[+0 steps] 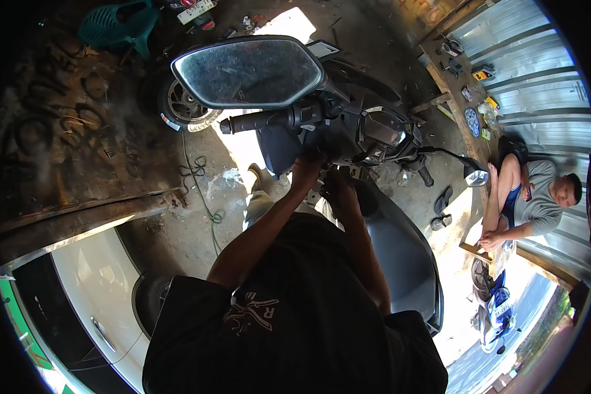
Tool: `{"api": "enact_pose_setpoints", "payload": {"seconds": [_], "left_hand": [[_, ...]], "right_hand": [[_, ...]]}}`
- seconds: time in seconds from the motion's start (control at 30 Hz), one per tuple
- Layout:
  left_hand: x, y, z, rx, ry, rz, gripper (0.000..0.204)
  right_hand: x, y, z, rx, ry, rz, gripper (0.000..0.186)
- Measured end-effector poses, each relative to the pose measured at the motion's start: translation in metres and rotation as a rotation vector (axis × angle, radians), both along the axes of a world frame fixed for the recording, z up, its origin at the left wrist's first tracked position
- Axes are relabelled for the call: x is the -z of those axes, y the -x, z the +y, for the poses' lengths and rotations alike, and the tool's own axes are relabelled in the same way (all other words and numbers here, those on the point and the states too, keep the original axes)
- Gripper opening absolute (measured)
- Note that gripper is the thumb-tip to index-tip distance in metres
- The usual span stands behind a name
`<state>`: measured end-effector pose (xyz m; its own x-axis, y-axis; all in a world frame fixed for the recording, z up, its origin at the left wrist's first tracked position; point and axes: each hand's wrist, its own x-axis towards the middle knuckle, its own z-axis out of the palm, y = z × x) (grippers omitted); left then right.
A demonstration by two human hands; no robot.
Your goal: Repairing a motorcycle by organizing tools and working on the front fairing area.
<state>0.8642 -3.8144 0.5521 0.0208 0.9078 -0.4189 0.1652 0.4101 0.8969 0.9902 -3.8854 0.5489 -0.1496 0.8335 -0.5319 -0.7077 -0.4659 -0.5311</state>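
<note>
**Left hand [306,167] and right hand [339,188] together at one scooter [343,136]**

The scooter, the thing in hand, stands from the upper centre of the frame down to the lower right of centre. Both hands are at its shadowed front section, the left just beside the right, below the handlebar; fingers are bent, but whether they grasp a part cannot be told.

The scooter shows two mirrors, a large one [249,72] at upper centre and a smaller one [476,178] at right; two grips [259,123]; and one seat [404,249].

Around it are one wheel [185,108] at upper left, one green chair [119,27] near the top left corner, two dark sandals [443,199] right of centre, one white car [95,289] at lower left, and one seated person [542,176] by the wooden worktop [454,98] at right.
</note>
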Motion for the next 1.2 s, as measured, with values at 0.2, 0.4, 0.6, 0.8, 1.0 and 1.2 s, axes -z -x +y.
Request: {"api": "enact_pose_setpoints", "payload": {"seconds": [0.2,0.4,0.6,0.8,1.0,1.2], "left_hand": [[0.006,0.001,0.000,0.038,-0.120,0.010,0.026],[0.019,0.002,-0.002,0.067,-0.223,-0.041,0.026],[-0.004,0.002,0.002,0.073,0.050,-0.082,0.028],[-0.005,0.002,0.006,0.089,0.055,-0.104,0.033],[0.011,0.007,0.005,0.092,0.195,-0.163,0.034],[0.013,0.005,0.004,0.084,0.199,-0.242,0.036]], "right_hand": [[-0.019,0.007,-0.007,-0.243,-0.259,-0.629,0.033],[-0.032,0.022,-0.001,-0.033,-0.071,-0.462,0.024],[-0.028,0.022,0.007,0.079,-0.047,-0.305,0.031],[-0.013,0.022,0.007,-0.017,-0.279,-1.309,0.028],[-0.032,0.009,0.008,-0.182,-0.124,-1.137,0.036],[-0.026,0.010,0.009,0.010,0.018,-0.501,0.036]]}}
